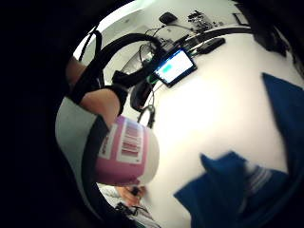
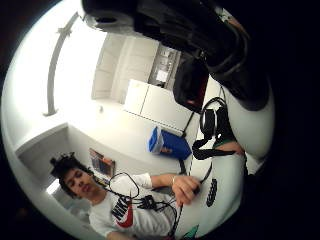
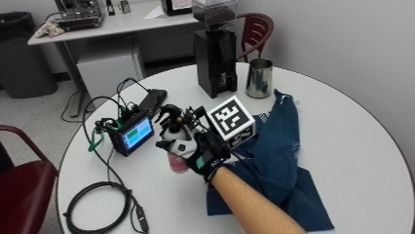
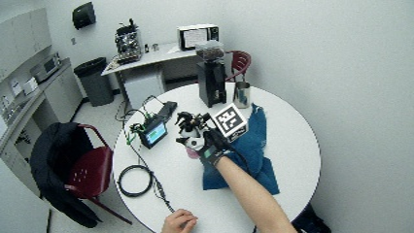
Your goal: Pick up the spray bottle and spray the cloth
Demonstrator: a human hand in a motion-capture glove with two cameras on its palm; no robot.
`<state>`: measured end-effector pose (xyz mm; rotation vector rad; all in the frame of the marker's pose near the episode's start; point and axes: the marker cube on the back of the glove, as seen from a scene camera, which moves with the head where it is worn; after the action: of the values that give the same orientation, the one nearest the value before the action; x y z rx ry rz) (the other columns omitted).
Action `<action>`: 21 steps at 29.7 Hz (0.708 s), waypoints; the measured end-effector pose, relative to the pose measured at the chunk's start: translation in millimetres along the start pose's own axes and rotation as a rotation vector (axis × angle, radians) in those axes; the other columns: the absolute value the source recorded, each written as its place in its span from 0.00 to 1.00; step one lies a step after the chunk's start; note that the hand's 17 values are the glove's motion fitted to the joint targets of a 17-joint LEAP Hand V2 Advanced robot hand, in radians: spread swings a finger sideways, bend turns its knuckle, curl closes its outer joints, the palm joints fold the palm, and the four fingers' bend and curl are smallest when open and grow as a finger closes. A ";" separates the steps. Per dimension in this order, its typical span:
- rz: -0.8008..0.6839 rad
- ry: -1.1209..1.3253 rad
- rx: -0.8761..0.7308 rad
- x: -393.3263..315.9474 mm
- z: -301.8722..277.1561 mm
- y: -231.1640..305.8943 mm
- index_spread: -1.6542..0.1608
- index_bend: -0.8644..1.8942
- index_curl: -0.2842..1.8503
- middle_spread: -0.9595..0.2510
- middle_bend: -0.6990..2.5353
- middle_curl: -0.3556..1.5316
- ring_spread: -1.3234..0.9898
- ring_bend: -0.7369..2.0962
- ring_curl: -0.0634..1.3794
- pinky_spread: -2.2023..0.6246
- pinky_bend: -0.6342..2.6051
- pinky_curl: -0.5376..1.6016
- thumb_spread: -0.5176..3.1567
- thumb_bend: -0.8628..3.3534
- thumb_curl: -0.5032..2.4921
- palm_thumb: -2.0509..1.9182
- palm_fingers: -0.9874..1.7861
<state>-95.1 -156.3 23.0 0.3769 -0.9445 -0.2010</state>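
A spray bottle [image 3: 174, 146] with a black trigger head and a pink and white body is held above the round white table [image 3: 350, 126], left of the blue cloth [image 3: 275, 165]. My gloved right hand [image 3: 202, 157] grips the bottle around its neck and body. In the little finger side palm view the bottle's pink label with a barcode [image 1: 127, 151] fills the space beside the palm, and the blue cloth [image 1: 228, 190] lies on the table close by. The wide view shows the same hand [image 4: 210, 147] over the table's middle with the cloth [image 4: 249, 148] to its right.
A small lit screen [image 3: 133, 134] with cables stands left of the bottle. A black grinder [image 3: 216, 51] and a steel cup [image 3: 259, 78] stand at the table's far side. A coiled black cable [image 3: 97, 204] lies near the front left. A bare hand [image 4: 179, 222] rests at the table's near edge.
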 end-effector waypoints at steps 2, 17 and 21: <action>0.005 -0.014 0.004 11.8 11.6 1.8 0.77 0.35 0.24 0.71 0.32 0.46 0.52 0.46 0.35 0.82 0.28 0.41 0.34 0.20 0.39 0.77 0.72; 0.070 -0.017 0.003 60.4 48.4 20.6 0.76 0.36 0.26 0.72 0.32 0.45 0.52 0.44 0.34 0.85 0.24 0.39 0.37 0.20 0.38 0.78 0.70; 0.082 -0.004 -0.019 59.7 49.5 24.7 0.76 0.33 0.25 0.71 0.32 0.45 0.52 0.43 0.34 0.85 0.26 0.40 0.38 0.20 0.37 0.78 0.67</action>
<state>-101.2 -164.6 103.6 0.3193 -0.9592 -0.1356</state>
